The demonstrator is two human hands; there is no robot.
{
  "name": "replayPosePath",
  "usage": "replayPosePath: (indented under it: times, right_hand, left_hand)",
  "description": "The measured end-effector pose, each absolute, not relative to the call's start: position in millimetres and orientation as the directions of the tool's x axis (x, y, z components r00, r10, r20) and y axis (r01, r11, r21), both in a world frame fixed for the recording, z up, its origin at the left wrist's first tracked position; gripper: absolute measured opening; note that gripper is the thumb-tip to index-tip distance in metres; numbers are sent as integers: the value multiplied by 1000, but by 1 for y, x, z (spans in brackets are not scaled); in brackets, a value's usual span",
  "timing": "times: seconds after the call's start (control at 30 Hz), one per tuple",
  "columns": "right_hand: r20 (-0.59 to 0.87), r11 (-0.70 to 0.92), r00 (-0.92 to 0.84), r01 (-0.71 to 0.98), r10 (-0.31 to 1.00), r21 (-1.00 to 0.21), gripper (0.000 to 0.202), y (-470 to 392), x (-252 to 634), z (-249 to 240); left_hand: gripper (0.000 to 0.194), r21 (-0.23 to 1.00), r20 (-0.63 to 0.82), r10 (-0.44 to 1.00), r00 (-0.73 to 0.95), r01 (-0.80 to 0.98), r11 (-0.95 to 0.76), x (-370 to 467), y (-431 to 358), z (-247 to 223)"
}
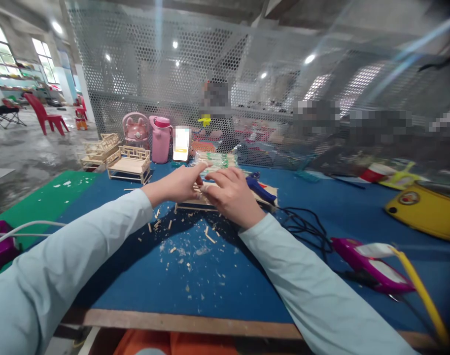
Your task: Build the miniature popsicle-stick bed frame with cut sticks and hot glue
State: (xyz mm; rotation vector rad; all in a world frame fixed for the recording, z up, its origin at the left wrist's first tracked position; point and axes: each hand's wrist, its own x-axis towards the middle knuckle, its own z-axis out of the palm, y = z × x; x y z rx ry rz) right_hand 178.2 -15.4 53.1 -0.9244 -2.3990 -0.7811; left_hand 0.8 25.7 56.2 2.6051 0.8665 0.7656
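Pale wooden frame (195, 207), head view, mid-table, under both hands. Left hand (178, 185), right hand (234, 197): fingers bent, fingertips close together; can't tell if either pinches a stick. From hands: blue glue gun (261, 190) at 3 o'clock, small wooden bench (128, 164) at 10, pink bottle (160, 142) at 11, wood scraps (210, 235) at 6, on blue table (136, 281).

"What's on your table (239, 296)?"
"Stick frame (195, 207) at my twelve, glue gun (260, 189) at one, power strip (385, 275) at two."
"Leftward?"
"Small bench (128, 166) at eleven, flask (160, 142) toward twelve, phone (181, 147) just right of it. Mesh screen (154, 64) behind."
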Motion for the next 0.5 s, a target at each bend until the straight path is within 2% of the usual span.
replayPosePath:
  times: [0.4, 0.5]
  right_hand:
    - [660, 619, -595, 746, 458, 244, 19, -15, 175, 45]
    - [704, 639, -543, 751, 458, 164, 14, -16, 175, 42]
  left_hand:
    - [69, 418, 408, 585, 701, 427, -802, 1, 27, 58]
    - [66, 419, 400, 599, 694, 443, -793, 1, 29, 59]
